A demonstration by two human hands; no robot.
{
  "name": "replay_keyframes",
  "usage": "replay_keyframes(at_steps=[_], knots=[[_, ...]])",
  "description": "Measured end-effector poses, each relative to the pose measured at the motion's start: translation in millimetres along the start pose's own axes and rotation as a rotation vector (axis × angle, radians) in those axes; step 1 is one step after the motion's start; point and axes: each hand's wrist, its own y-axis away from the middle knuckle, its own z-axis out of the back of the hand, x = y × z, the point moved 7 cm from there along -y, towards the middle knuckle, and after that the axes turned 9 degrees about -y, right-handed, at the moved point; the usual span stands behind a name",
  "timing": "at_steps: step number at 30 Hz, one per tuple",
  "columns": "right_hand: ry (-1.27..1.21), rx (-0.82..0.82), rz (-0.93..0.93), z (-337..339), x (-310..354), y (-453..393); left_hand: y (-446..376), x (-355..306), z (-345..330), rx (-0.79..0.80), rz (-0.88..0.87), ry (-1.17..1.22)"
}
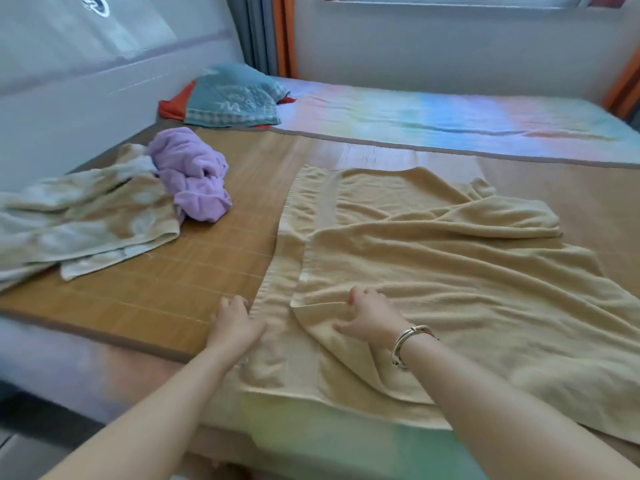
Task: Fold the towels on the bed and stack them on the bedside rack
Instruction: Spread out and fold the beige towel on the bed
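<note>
Right hand [372,315] pinches a folded corner of the limp, light yellow towel [450,271] near the bed's [450,112] front edge while left hand [235,323] presses its border flat; lift by corners.

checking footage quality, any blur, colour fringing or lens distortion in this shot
Head view: wide-angle bending at the edges; rainbow colour fringing on the far sheet and near bed edge; soft overall, with the yellow towel and both hands readable, left hand, right hand.

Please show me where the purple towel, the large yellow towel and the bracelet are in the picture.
purple towel [192,178]: head view, middle of the crumpled heap.
large yellow towel [450,271]: head view, wrinkled middle of the spread cloth.
bracelet [408,336]: head view, metal band on the right wrist.
</note>
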Motion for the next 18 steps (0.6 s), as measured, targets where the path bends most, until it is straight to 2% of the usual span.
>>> replay_keyframes(at_steps=[3, 6, 9, 11, 13, 14, 16, 18], knots=[[-0.068, 0.051, -0.042, -9.5, 4.1, -7.8, -4.6, 9.0, -4.9, 0.029, 0.044, 0.065], [-0.464, 0.094, -0.118, -7.3, 15.3, -5.2, -10.4, 1.0, -10.0, 0.063, 0.039, 0.034], [-0.835, 0.136, -0.203, 0.4, 32.7, 1.6, -18.7, -20.6, 0.7, 0.008, -0.035, 0.117], [-1.182, 0.061, -0.205, 12.2, 50.9, 0.8, -26.7, -30.7, 18.7, -0.055, -0.075, 0.251], [-1.662, -0.110, -0.187, 30.4, 68.9, -3.7, -36.2, -29.5, 41.8, -0.139, -0.080, 0.358], [-1.782, -0.204, -0.164, 38.6, 75.5, -8.4, -41.1, -23.7, 51.9, -0.171, -0.071, 0.395], [-1.671, -0.273, -0.075, 46.8, 94.2, -16.1, -45.4, -6.7, 60.8, -0.153, -0.037, 0.418], [-1.420, -0.208, 0.027, 33.7, 119.4, -20.6, -40.2, 12.1, 56.1, -0.039, 0.016, 0.397]])
